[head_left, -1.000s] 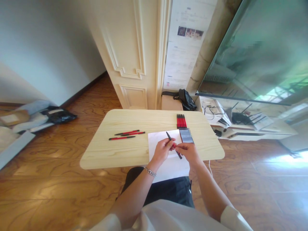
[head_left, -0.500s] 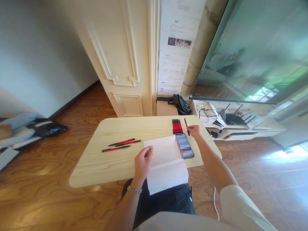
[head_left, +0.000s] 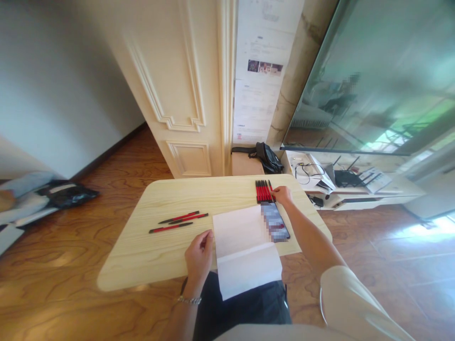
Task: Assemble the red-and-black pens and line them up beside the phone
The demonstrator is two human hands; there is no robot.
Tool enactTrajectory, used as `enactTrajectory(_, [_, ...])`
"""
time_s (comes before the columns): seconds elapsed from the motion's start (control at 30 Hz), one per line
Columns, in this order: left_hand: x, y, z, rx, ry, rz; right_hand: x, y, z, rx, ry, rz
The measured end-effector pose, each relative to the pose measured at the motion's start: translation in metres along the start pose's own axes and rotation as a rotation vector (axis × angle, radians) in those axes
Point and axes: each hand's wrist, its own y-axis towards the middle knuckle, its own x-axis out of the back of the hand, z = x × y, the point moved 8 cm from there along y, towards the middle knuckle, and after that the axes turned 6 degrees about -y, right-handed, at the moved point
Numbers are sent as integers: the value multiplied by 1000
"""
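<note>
My right hand (head_left: 283, 195) pinches a red and black pen (head_left: 270, 185) at the right end of a tidy row of several matching pens (head_left: 262, 191). The pen stands almost parallel to the row, close beside it. My left hand (head_left: 199, 253) is curled, thumb against fingers, over the table's near edge, with nothing visible in it. To its right lies a folded white sheet of paper (head_left: 240, 232), which hangs over the near edge. Three loose pens (head_left: 183, 218) rest left of the paper. A phone (head_left: 276, 221) lies below the row, partly on the paper.
The pale wooden table (head_left: 142, 246) has rounded corners. Beyond it stand a cream panelled door (head_left: 188, 161) and a black bag (head_left: 268, 156) on a box. To the right, a low white cabinet (head_left: 401, 192) carries a router (head_left: 348, 178) and cables beneath a large screen (head_left: 362, 85).
My right hand has brought its pen leftward, up beside the row. My left hand has shifted left and down, off the paper. The view has tilted slightly.
</note>
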Motion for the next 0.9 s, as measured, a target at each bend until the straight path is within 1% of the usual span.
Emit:
enactTrajectory(0.33, [0, 0, -2, -6, 11, 22, -5, -3, 1, 48, 41, 14])
enactTrajectory(0.6, [0, 0, -4, -12, 11, 21, -2, -6, 4, 58, 63, 13])
enactTrajectory(0.8, [-1, 0, -5, -20, -1, 24, 9, -13, 11, 48, 66, 17])
enactTrajectory(0.9, [-1, -1, -6, -11, -34, 29, 18, -25, 20, 57, 76, -4])
